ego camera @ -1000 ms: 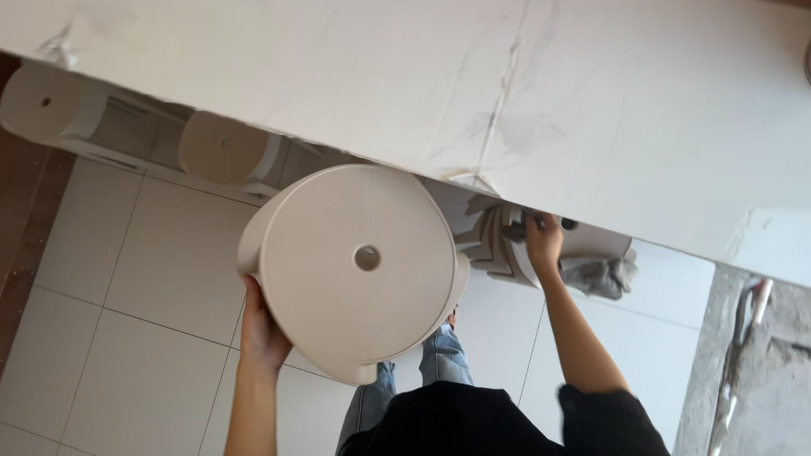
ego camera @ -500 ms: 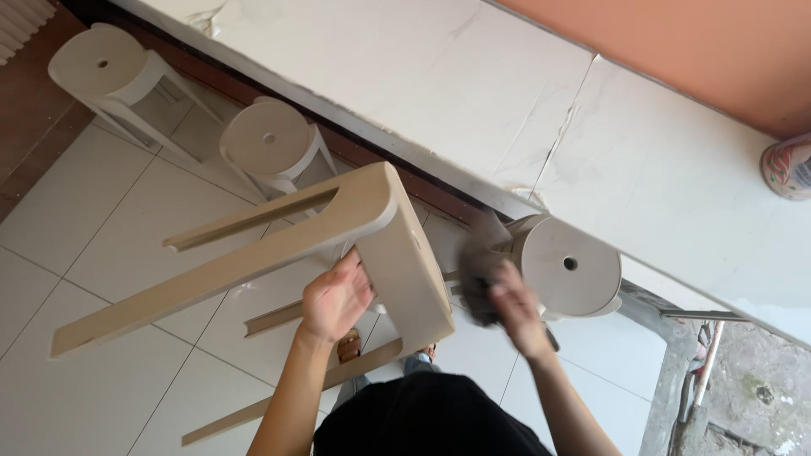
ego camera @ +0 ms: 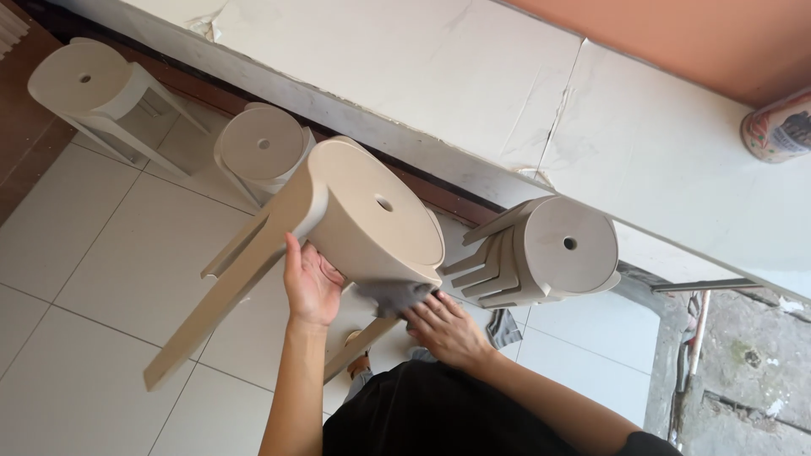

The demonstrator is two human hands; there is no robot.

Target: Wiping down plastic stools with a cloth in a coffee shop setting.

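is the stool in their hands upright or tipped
Tipped. The stool is held off the floor, its legs slanting down to the left; left hand grips under the seat, right hand presses a grey cloth on its rim.

The stool (ego camera: 355, 219) has turned seat-up, and the right hand (ego camera: 446, 328) now presses a grey cloth (ego camera: 393, 295) against its rim.

Stools: one beige round-seat plastic stool (ego camera: 372, 211) up off the floor, tilted, one single stool (ego camera: 84, 80) standing at far left, plus two stacks of the same stools — one stack (ego camera: 262, 148) by the wall ledge, one stack (ego camera: 541, 249) at right, number per stack can't tell exactly. One grey cloth (ego camera: 393, 295), one patterned pot (ego camera: 781, 127) at the right edge on the ledge. Hands: two, left hand (ego camera: 311, 287) and right hand (ego camera: 448, 329), same person.
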